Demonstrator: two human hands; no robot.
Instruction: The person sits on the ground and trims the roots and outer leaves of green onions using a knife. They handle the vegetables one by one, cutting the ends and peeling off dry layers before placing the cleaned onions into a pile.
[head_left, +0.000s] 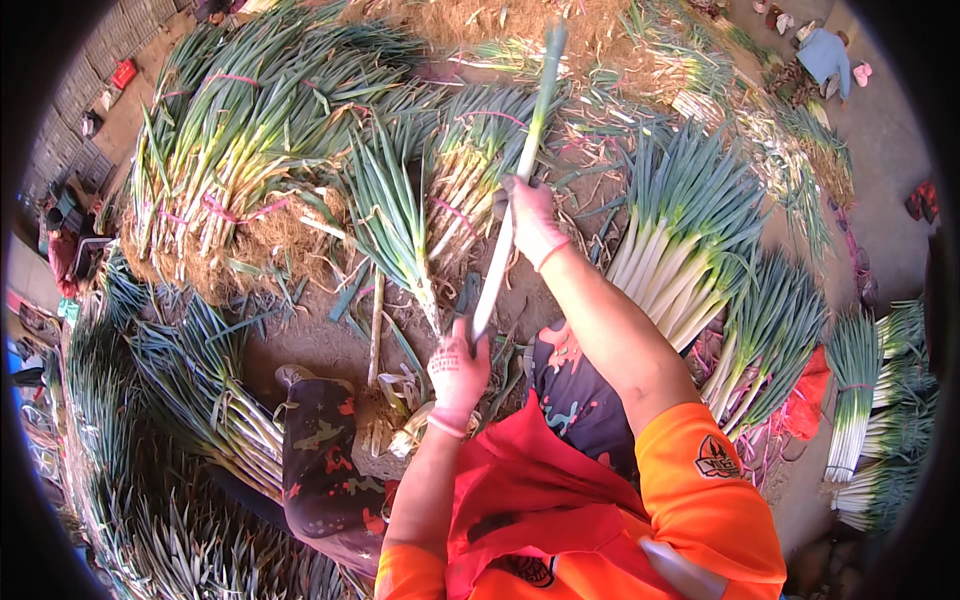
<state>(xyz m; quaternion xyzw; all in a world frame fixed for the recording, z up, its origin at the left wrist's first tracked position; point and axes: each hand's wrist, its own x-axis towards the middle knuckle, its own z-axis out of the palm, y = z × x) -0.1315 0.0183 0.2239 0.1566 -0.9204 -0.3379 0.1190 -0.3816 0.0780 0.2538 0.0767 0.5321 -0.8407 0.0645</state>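
Observation:
Both of my hands wear pale pink work gloves. My right hand (531, 217) is closed around the upper part of a long peeled green onion stalk (493, 281), whose leafy end points up and away. The white lower end of that stalk lies at the fingers of my left hand (459, 371), with the thumb against it. Just beyond the left fingertips is the narrow base of another leafy green onion (397, 229); whether the hand grips it is unclear. To the right lies a fan of cleaned green onions (652, 259) with white stems.
Tied bundles of unpeeled green onions (217, 150) with roots lie at the upper left. More loose ones (217, 397) are at the lower left. Tied clean bundles (853, 397) lie far right. A person (823, 58) is bent over at the upper right, another (64, 251) at the left edge.

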